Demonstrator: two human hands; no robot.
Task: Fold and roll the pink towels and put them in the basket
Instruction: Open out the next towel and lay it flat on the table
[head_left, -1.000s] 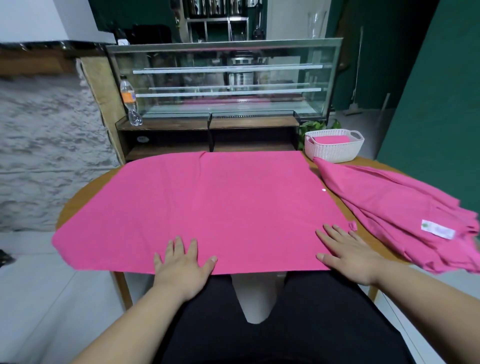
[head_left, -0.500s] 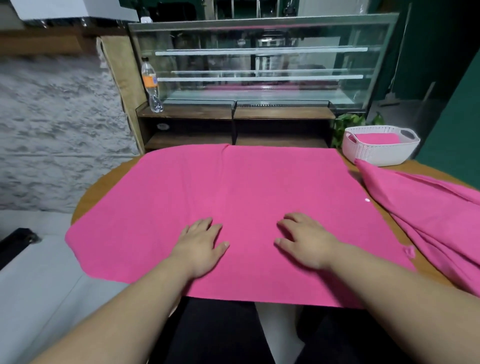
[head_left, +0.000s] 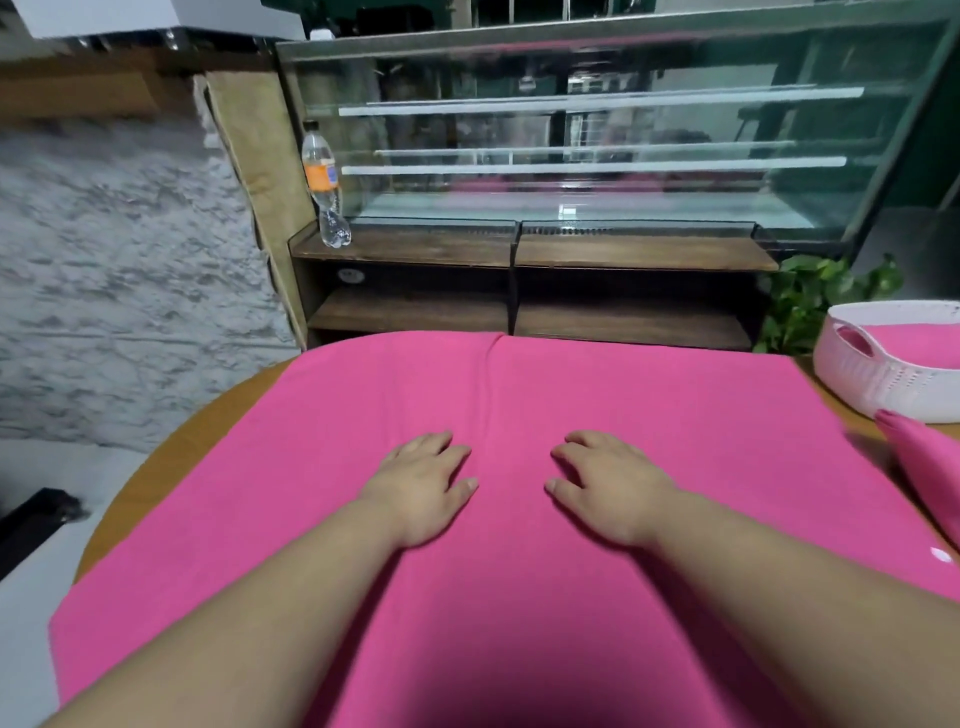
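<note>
A large pink towel lies spread flat over the round wooden table. My left hand and my right hand rest palm down on its middle, a short gap between them, fingers relaxed and holding nothing. A white woven basket stands at the far right with pink cloth inside. A corner of another pink towel shows at the right edge, just in front of the basket.
Behind the table stands a glass display case on dark wooden shelves, with a plastic bottle on its left ledge. A green plant sits beside the basket. A stone-pattern wall is at left.
Both hands have slid from the near edge of the towel forward and inward to its middle. My view has moved closer and leftward, so the second towel is mostly out of frame.
</note>
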